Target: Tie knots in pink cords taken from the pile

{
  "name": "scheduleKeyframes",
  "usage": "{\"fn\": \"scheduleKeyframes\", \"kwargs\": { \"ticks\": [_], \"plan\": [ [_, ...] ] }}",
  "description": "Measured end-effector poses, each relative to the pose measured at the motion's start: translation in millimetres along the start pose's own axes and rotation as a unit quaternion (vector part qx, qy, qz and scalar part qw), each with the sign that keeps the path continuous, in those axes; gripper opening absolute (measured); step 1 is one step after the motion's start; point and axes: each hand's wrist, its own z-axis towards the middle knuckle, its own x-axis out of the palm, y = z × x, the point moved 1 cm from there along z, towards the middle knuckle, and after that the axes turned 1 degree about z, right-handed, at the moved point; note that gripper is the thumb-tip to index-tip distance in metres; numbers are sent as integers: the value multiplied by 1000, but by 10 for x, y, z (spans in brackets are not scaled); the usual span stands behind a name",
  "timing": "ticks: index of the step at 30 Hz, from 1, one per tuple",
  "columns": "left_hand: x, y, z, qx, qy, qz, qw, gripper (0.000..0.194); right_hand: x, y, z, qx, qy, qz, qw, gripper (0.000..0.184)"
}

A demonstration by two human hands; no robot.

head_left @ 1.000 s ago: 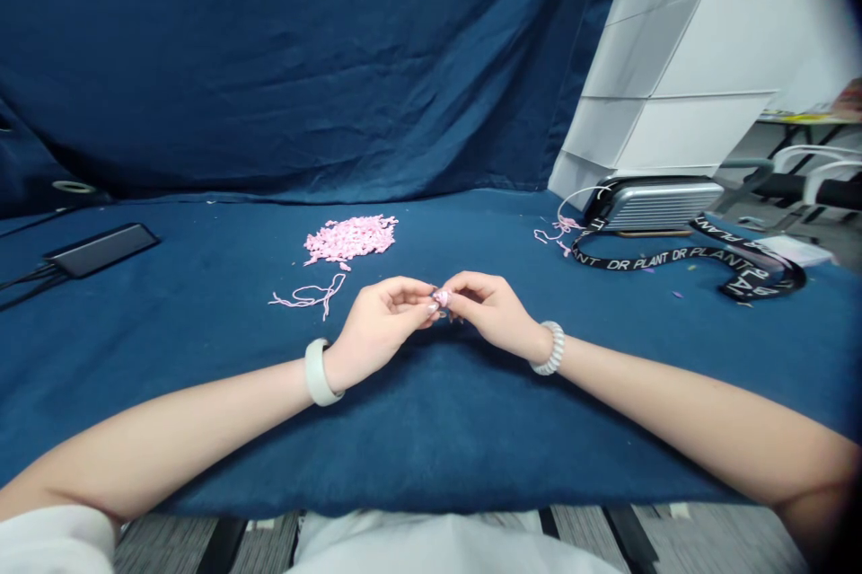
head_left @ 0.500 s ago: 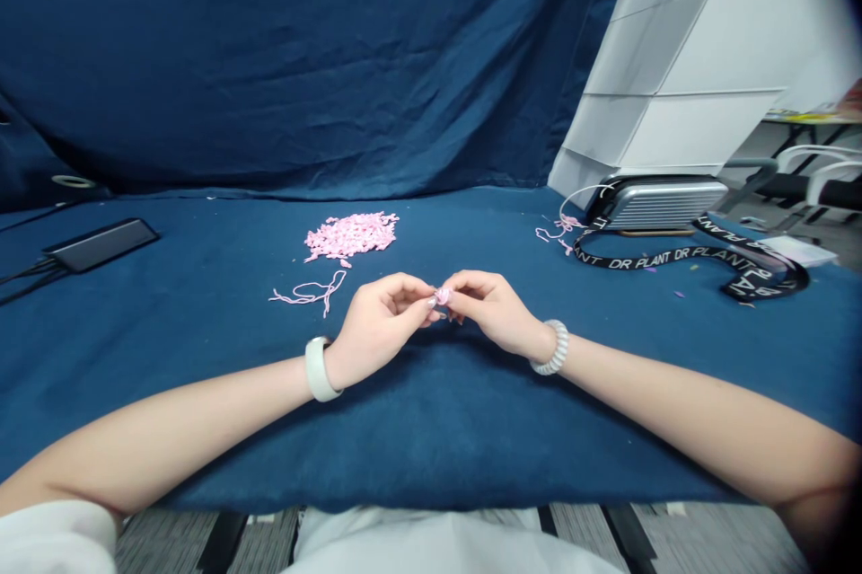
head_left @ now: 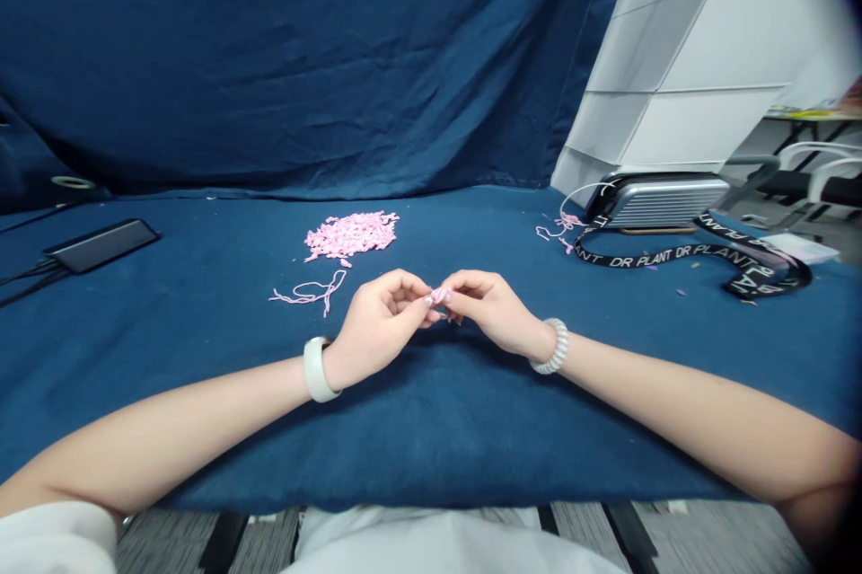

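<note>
Some pink strands (head_left: 329, 291), perhaps yarn, lie near left hand (head_left: 374, 325) and pile (head_left: 351, 235).

Count from where the left hand (head_left: 377, 322) and right hand (head_left: 498, 313) meet. A hand could slide over the blue cloth (head_left: 471, 228) toward 12 o'clock, until the curtain (head_left: 337, 62) stops it. There's room at 6 too, between the arms (head_left: 202, 412). The pink pile (head_left: 351, 235) blocks 10; pink strings (head_left: 327, 293), then a black box (head_left: 101, 246), block 9. The silver box (head_left: 673, 199) blocks 2, the strap (head_left: 673, 253) 3.
</note>
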Motion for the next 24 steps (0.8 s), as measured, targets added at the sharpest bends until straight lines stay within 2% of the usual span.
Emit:
{"fn": "scheduleKeyframes", "kwargs": {
  "ticks": [5,19,24],
  "plan": [
    [-8,16,-5,2,5,-36,999,21,-3,9,3,1,-3,8,1000,25],
    [36,5,11,5,-7,16,1000,30,46,27,-9,-32,6,-18,999,21],
    [16,-7,7,2,17,-2,1000,28,31,17,-7,-24,1,-12,1000,24]
  ]
}}
